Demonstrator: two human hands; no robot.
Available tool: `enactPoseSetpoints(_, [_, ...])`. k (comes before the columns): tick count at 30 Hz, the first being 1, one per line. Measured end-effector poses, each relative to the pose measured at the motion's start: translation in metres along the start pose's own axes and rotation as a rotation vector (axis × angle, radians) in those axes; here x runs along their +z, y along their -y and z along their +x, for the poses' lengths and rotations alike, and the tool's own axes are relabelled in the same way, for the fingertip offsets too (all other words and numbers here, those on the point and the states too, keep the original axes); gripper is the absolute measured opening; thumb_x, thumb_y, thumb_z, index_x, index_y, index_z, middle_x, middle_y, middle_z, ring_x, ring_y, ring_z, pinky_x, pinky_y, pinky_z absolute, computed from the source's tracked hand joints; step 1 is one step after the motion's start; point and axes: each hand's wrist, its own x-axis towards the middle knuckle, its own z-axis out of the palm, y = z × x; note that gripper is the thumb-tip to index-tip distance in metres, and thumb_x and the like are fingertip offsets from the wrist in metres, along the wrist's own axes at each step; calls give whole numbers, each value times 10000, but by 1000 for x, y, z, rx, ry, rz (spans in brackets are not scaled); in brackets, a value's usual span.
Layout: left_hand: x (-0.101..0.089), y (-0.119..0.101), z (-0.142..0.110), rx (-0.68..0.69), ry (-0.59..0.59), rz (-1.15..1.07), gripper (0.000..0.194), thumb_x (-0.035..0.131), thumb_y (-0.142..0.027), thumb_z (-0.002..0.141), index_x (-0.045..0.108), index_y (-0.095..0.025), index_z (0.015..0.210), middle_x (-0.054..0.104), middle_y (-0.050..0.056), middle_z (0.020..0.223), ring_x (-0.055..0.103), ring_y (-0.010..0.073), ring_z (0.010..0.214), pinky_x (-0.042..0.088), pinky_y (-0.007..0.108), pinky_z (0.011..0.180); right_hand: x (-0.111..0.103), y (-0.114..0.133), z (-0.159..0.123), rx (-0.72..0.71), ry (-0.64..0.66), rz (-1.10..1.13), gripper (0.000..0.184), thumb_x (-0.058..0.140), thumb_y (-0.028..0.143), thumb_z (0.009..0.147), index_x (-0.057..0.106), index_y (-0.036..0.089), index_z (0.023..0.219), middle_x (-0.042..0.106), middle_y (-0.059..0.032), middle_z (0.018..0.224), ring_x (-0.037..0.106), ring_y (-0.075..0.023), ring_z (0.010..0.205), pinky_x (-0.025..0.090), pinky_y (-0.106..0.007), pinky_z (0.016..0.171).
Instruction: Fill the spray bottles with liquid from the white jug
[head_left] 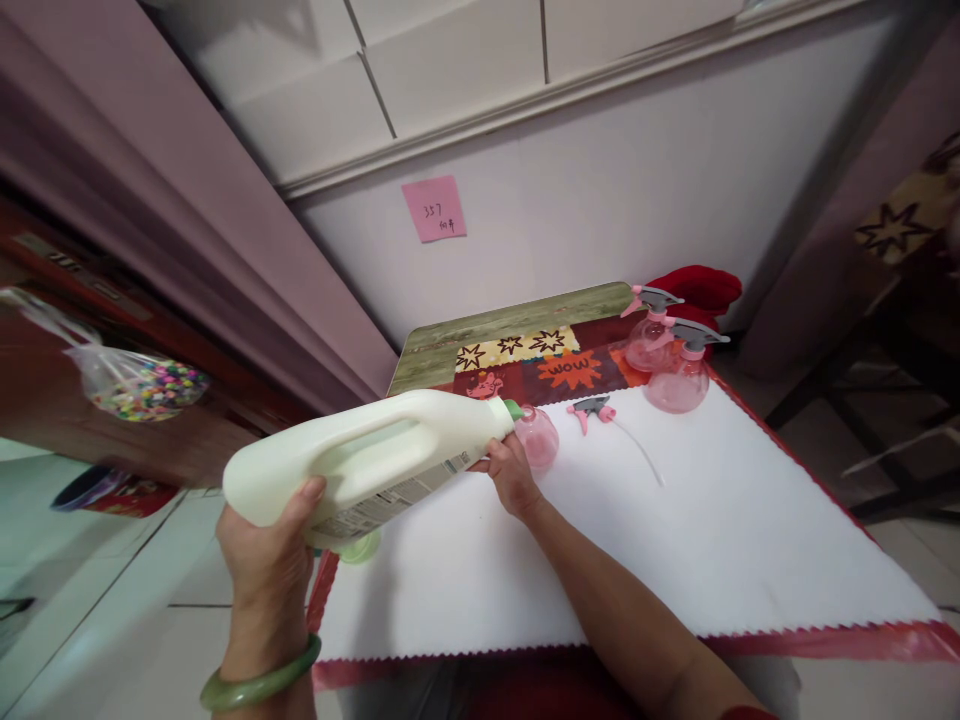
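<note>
A large pale-green laundry detergent jug (446,425) is tipped nearly on its side over the table. My left hand (266,540) grips its base end, thumb on the near face. Around the jug's neck, my right hand (514,480) has its fingers closed. The jug's green spout (514,408) meets the mouth of a round pink spray bottle (540,440), whose top is open. Whether liquid is flowing cannot be made out. Right of that bottle lies a pink and grey trigger sprayer head (595,408) with its clear tube. A green cap (361,547) rests below the jug.
Two pink spray bottles, a front one (677,388) and a rear one (649,345), stand at the table's right with sprayers fitted. A red object (701,290) lies behind them. A white wall with a pink note (435,210) rises behind the white-topped table (675,540).
</note>
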Motion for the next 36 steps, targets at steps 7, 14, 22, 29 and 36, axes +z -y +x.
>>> enactPoseSetpoints(7, [1,-4,-2,-18,4,-25,514,923,-236,431,736,-153,902,744,23,923,650,150,782,562,244,689,-1,-2,0,-2,-10,-10,409,660,366,849,592,244,1233,711,-63,1216,696,-250,1070,661,-420,817])
enactPoseSetpoints(14, [3,-7,-4,-18,1,-41,518,923,-225,423,744,-160,905,742,9,920,649,142,784,562,232,690,0,-2,1,-2,-12,-18,397,655,361,848,591,237,1219,714,-60,1199,701,-239,1034,662,-418,812])
enactPoseSetpoints(22, [0,-4,-2,-19,0,-34,519,917,-211,424,742,-157,910,737,5,895,640,139,770,553,231,680,-1,-2,1,4,-18,-10,421,669,376,840,581,242,1230,709,-64,1220,698,-248,1073,664,-423,817])
enactPoseSetpoints(29, [2,-5,-3,-21,-2,-35,503,916,-217,414,728,-154,876,739,13,902,641,143,770,556,235,675,0,1,1,7,-9,-4,468,673,394,835,563,241,1263,715,-69,1224,698,-259,1098,663,-438,829])
enactPoseSetpoints(36, [3,-5,-4,-3,-1,-36,487,913,-210,420,731,-156,869,734,10,897,639,139,766,555,228,670,0,2,0,3,1,-6,481,673,407,836,559,240,1272,716,-74,1231,693,-266,1111,663,-436,830])
